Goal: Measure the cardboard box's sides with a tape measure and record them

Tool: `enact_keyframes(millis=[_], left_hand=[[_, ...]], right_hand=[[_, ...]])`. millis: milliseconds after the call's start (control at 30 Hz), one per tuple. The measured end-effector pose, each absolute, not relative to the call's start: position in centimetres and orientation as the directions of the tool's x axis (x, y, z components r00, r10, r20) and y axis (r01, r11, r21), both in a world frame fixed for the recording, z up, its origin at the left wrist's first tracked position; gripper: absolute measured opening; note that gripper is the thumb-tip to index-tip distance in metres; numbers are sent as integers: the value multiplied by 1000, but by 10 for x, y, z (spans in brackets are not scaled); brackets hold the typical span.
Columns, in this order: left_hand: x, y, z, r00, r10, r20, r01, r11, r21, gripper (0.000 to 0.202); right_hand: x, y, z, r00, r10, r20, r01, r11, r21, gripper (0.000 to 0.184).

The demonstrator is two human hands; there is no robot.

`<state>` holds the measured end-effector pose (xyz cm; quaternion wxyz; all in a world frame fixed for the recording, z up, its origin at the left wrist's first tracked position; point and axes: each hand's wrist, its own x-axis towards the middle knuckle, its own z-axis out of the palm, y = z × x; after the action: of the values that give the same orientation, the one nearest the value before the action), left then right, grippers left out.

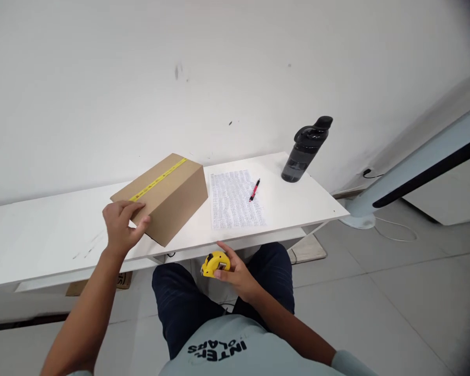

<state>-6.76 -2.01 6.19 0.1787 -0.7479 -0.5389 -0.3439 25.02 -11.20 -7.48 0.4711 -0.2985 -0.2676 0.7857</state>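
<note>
the left hand (122,225) grips the near corner of the cardboard box (165,196), fingers curled over the top edge and the thumb pressed against the side facing the person, so the hand is closed on the box itself. the box sits on the white table (43,235), turned at an angle to the table edge, with a strip of yellow tape (159,180) running along the middle of its top. the box's near corner reaches close to the front edge of the table.

the right hand (237,274) is below the box and to its right, off the table, held over the person's lap. it is wrapped around a yellow tape measure (215,262), fingers closed on the case; no blade shows drawn out from it. the tape measure is well apart from the box and just under the table's front edge.

just beside the box on its right lies a printed sheet of paper (235,201), flat on the table, close to the box though whether they touch cannot be told. a red and black pen (254,190) lies on the sheet's right part, slanted. farther right of the box, beyond the paper, a dark water bottle (305,151) stands near the back corner of the table, by the wall. under the table, below and left of the box, a piece of brown cardboard (97,284) lies on the tiled floor.
</note>
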Motion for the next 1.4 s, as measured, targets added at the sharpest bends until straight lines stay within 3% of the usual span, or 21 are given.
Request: enact_keyframes(millis=[167,267,400,500,567,633,800,900,1000,1100,1167,1200,1267,1300,1400], left_hand=[[-78,-26,77,401,791,463,894,-447,-10,63],[-79,-33,76,350,820,453,913,-406,31,64],[-74,-43,78,271,846,459,925,-361,120,62],[-73,-55,93,194,875,444,912,-328,246,63],[-77,-63,107,92,915,393,881,-259,396,64],[-85,-69,115,-20,957,291,811,-155,565,65],[-102,-78,95,-201,980,11,434,79,897,63],[-99,-86,68,-291,954,-70,309,163,937,63],[-90,-98,49,-338,939,-66,328,183,927,65],[-75,-116,41,-393,920,-1,441,189,878,70],[-59,-133,41,-401,887,228,646,97,757,73],[-50,-142,43,-343,850,399,769,11,639,75],[-28,-161,49,-65,729,682,920,-222,324,79],[-18,-170,53,116,655,747,918,-358,171,76],[7,-186,64,438,449,779,777,-625,-77,52]], right_hand=[[212,-97,-92,-669,720,-182,-498,-617,-609,118],[186,-92,-94,-739,662,-125,-466,-637,-614,124],[163,-88,-85,-722,684,-102,-499,-617,-608,119],[160,-83,-75,-709,690,-144,-516,-648,-560,100],[162,-83,-67,-720,683,-123,-520,-648,-557,81],[167,-86,-57,-730,680,-68,-523,-621,-585,74],[182,-106,-37,-675,736,-45,-521,-520,-676,109],[186,-109,-34,-651,756,-72,-473,-478,-740,129],[191,-103,-30,-614,787,-57,-456,-413,-788,136],[207,-93,-16,-522,853,12,-465,-273,-842,126],[222,-90,0,-440,893,91,-463,-138,-876,107],[228,-90,9,-414,900,134,-449,-74,-890,95],[238,-93,26,-427,881,202,-412,10,-911,75],[239,-96,34,-468,853,229,-397,28,-917,69],[232,-107,48,-620,729,289,-399,25,-917,60]])
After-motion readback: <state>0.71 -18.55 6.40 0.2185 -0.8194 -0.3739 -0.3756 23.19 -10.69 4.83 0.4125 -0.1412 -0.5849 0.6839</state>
